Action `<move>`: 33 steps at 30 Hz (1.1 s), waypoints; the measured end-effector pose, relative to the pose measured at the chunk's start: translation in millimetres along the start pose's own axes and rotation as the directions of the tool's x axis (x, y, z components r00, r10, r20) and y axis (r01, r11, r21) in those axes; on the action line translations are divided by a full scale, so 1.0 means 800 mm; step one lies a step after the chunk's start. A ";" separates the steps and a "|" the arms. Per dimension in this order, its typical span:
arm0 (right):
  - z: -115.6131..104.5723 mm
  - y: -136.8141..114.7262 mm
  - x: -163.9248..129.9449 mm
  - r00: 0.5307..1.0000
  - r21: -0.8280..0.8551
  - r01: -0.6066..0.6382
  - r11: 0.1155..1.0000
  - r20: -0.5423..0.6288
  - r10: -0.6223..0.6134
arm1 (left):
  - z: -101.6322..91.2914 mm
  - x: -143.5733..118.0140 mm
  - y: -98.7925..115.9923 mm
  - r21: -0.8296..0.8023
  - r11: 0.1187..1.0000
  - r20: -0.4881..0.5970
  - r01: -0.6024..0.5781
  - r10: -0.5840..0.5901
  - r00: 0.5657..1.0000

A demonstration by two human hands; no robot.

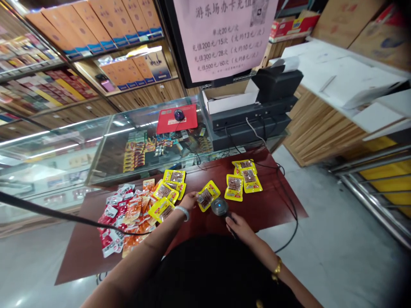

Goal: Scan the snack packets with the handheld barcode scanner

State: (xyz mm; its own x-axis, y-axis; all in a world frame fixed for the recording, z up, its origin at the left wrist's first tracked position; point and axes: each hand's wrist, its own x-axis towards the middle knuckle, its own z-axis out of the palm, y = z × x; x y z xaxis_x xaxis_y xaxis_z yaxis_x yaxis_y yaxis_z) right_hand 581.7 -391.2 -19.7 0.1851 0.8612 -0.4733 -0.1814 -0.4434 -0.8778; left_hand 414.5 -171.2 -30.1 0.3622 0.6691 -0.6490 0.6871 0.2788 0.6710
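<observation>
My left hand (190, 200) pinches the left edge of a yellow snack packet (208, 195) with a clear window showing brown strips. In my right hand (239, 226) is a handheld barcode scanner (220, 207), its round head lit by a small blue light and close to that packet's lower right corner. Left of my left hand lie several more yellow packets (163, 208), beside a heap of orange packets (134, 208) and red-and-white packets (112, 214). To the right, another group of yellow packets (234, 187) rests on the dark red tabletop (192, 231).
Behind the table stands a glass display counter (112, 158) with a red mat (163, 122) and a mouse (179, 114). A monitor with a pink price sheet (224, 38) rises above a black cash drawer (237, 117). A black cable (290, 201) runs down the table's right side.
</observation>
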 end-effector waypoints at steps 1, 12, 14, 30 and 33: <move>0.000 0.002 -0.001 1.000 -0.007 0.008 1.000 0.004 -0.008 | 0.005 -0.001 0.004 -0.068 0.997 0.022 0.024 -0.023 0.999; 0.003 -0.017 -0.008 0.999 0.135 -0.019 0.991 0.037 0.014 | 0.054 -0.014 0.038 -0.455 0.885 0.112 0.100 -0.054 0.992; -0.001 -0.016 -0.010 1.000 0.165 -0.002 0.986 0.016 -0.001 | 0.060 -0.015 0.046 -0.534 0.840 0.124 0.092 -0.030 0.992; -0.036 -0.007 -0.024 0.978 0.409 0.024 0.912 -0.197 0.063 | 0.125 -0.003 0.112 -0.655 0.731 0.283 0.193 0.000 0.959; -0.034 -0.011 -0.025 0.980 0.412 0.011 0.911 -0.184 0.071 | 0.131 0.005 0.111 -0.664 0.711 0.296 0.233 -0.036 0.954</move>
State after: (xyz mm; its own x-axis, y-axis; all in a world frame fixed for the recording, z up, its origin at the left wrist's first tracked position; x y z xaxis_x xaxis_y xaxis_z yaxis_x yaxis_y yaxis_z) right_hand 605.6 -411.5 -4.6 0.3462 0.7672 -0.5400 -0.5608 -0.2922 -0.7747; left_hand 543.2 -216.4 -10.6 0.5074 0.4243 -0.7500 0.1546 0.8114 0.5636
